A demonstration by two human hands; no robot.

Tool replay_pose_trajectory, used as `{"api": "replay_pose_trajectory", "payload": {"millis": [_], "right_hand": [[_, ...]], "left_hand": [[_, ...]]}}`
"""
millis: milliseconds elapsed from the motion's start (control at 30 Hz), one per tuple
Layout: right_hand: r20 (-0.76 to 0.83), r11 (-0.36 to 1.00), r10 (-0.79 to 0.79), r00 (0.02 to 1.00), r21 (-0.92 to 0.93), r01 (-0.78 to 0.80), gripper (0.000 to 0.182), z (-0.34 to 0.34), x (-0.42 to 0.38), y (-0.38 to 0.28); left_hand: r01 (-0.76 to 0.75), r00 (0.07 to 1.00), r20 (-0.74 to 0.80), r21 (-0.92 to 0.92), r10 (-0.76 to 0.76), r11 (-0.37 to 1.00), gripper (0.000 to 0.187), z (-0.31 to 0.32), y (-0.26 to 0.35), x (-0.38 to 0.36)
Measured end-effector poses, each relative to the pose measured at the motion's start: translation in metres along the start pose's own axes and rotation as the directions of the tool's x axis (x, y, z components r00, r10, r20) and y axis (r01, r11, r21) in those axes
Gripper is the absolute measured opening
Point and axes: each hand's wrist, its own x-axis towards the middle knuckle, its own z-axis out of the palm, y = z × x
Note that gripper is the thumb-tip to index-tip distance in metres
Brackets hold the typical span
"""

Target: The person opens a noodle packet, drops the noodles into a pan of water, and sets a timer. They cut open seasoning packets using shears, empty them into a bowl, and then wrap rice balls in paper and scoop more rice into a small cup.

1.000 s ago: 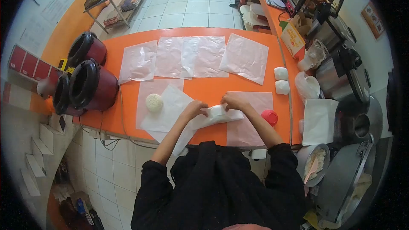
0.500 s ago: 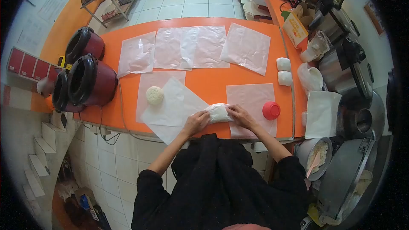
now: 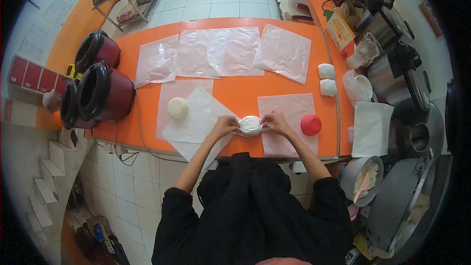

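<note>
Near the front edge of the orange table lies a white paper-wrapped rice portion (image 3: 250,125), its ends pinched between my two hands. My left hand (image 3: 226,126) grips the paper's left end, fingers closed. On the other side my right hand (image 3: 275,122) pinches the right end. To the left, a bare round mound of rice (image 3: 177,108) rests on overlapping wrapping sheets (image 3: 196,128). A red bowl (image 3: 310,125) sits on another sheet (image 3: 282,105), right of my right hand. Two finished white packets (image 3: 327,79) stand at the table's right side.
Several wrapping sheets (image 3: 240,51) lie along the far side of the orange table (image 3: 235,91). Dark red pots (image 3: 110,93) crowd the left end, with cables hanging down. A pot of rice (image 3: 365,179) with a pink paddle stands at the lower right, near metal cookers (image 3: 397,78).
The wrapped portion has become rounder and more compact, with its ends drawn out sideways. My hands have risen slightly and now pinch those ends instead of lying along the packet.
</note>
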Motion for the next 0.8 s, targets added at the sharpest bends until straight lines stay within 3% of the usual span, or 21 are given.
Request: {"api": "replay_pose_trajectory", "payload": {"millis": [100,200,267,333,400,500,600,633,700,767,800], "right_hand": [[0.239,0.957,0.272,0.932,-0.163,-0.238,0.018,-0.012,0.024,-0.022],[-0.057,0.85,0.101,0.993,-0.514,-0.116,0.027,-0.012,0.023,-0.055],[0.072,0.888,-0.067,0.995,-0.45,0.093,0.034,-0.01,0.031,-0.039],[0.122,0.892,-0.236,0.964,-0.366,0.264,0.035,-0.011,0.03,-0.032],[0.092,0.866,-0.4,0.912,-0.29,0.408,0.03,-0.019,0.025,-0.036],[0.314,0.979,-0.192,0.93,0.131,0.158,0.032,-0.039,0.017,-0.058],[0.33,0.918,-0.185,0.926,0.394,0.043,0.025,-0.05,0.007,-0.07],[0.33,0.881,-0.193,0.924,0.474,0.014,0.025,-0.052,0.004,-0.074],[0.329,0.783,-0.21,0.921,0.62,-0.043,0.024,-0.051,-0.001,-0.08],[0.291,0.421,-0.259,0.921,0.892,-0.164,0.025,-0.031,-0.005,-0.083],[0.263,0.2,-0.275,0.925,0.956,-0.213,0.026,-0.017,-0.005,-0.083]], "left_hand": [[0.082,0.979,0.152,0.302,-0.133,0.95,0.02,-0.011,0.016,0.028],[0.049,0.997,0.012,0.7,-0.08,0.712,0.033,0.0,0.053,0.038],[-0.27,0.957,0.132,0.728,0.257,0.631,0.035,0.001,0.042,0.042],[-0.402,0.911,0.192,0.611,0.366,0.682,0.034,0.002,0.028,0.042],[-0.329,0.941,0.201,0.339,0.274,0.881,0.029,0.001,0.016,0.039],[-0.041,0.993,0.109,-0.054,0.046,0.998,0.021,-0.006,0.053,0.002],[0.019,0.977,0.206,-0.362,0.06,0.932,0.02,-0.022,0.078,-0.028],[-0.02,0.958,0.235,-0.51,0.162,0.86,0.022,-0.022,0.078,-0.033],[-0.011,0.962,0.217,-0.58,0.167,0.815,0.019,-0.023,0.08,-0.046],[-0.009,0.968,0.178,-0.684,0.179,0.729,0.017,-0.017,0.085,-0.054],[-0.086,0.974,0.087,-0.709,0.208,0.7,0.019,-0.008,0.084,-0.052]]}}
